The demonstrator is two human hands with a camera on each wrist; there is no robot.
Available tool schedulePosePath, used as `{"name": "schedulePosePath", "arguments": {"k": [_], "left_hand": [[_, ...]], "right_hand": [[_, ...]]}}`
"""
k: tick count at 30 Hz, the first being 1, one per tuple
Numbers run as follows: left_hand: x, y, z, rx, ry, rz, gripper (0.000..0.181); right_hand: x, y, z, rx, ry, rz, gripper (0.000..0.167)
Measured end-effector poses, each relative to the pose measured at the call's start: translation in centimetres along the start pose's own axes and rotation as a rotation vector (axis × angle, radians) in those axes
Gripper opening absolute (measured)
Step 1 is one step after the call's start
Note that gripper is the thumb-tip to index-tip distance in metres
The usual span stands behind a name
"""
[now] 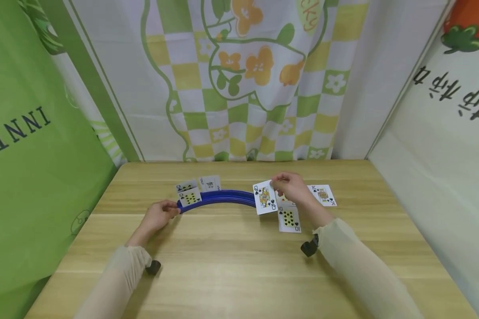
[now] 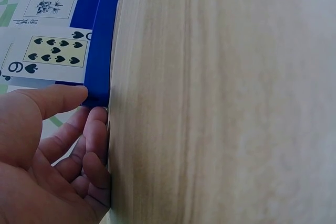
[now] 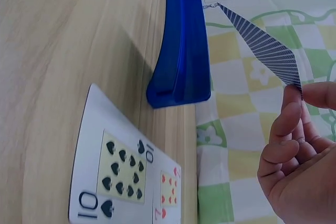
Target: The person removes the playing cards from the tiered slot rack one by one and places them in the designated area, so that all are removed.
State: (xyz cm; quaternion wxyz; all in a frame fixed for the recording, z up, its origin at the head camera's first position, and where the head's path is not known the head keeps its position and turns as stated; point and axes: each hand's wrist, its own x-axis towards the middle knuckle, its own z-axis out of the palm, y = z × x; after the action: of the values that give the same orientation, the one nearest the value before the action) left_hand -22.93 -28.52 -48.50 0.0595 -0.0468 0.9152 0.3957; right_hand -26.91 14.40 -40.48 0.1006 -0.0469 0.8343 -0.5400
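Observation:
A curved blue card holder [image 1: 227, 195] lies on the wooden table. My left hand [image 1: 159, 216] pinches its left end between thumb and fingers, as the left wrist view shows close up. In the holder's left part stand a nine of spades [image 2: 55, 51], another spade card [image 1: 185, 184] behind it and a joker [image 2: 48, 6]. My right hand [image 1: 293, 188] pinches a queen of spades [image 1: 265, 198] by its upper corner, raised at the holder's right end. From the right wrist, only the queen's striped back [image 3: 265, 45] shows.
Right of the holder lie a ten of spades [image 1: 289, 219], a seven of hearts [image 3: 169, 190] partly covered by it, and a king [image 1: 322, 195]. A patterned curtain [image 1: 247, 115] hangs behind the table, with a green cloth [image 1: 32, 177] on the left.

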Motion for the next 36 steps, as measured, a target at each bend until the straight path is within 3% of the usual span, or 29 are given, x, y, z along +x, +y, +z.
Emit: {"name": "schedulePosePath", "arguments": {"k": [14,23,36], "left_hand": [[0.0,0.0,0.1,-0.004,0.014,0.003,0.036],[-0.1,0.0,0.2,-0.013,0.012,0.003,0.036],[0.0,0.1,0.2,-0.013,0.016,-0.005,0.035]], "right_hand": [[-1.3,1.5,-2.3,-0.046,0.038,-0.014,0.03],[-2.2,2.4,-3.7,-0.105,0.065,0.059,0.029],[-3.4,4.1,-5.8,-0.092,0.077,0.077,0.034]]}}
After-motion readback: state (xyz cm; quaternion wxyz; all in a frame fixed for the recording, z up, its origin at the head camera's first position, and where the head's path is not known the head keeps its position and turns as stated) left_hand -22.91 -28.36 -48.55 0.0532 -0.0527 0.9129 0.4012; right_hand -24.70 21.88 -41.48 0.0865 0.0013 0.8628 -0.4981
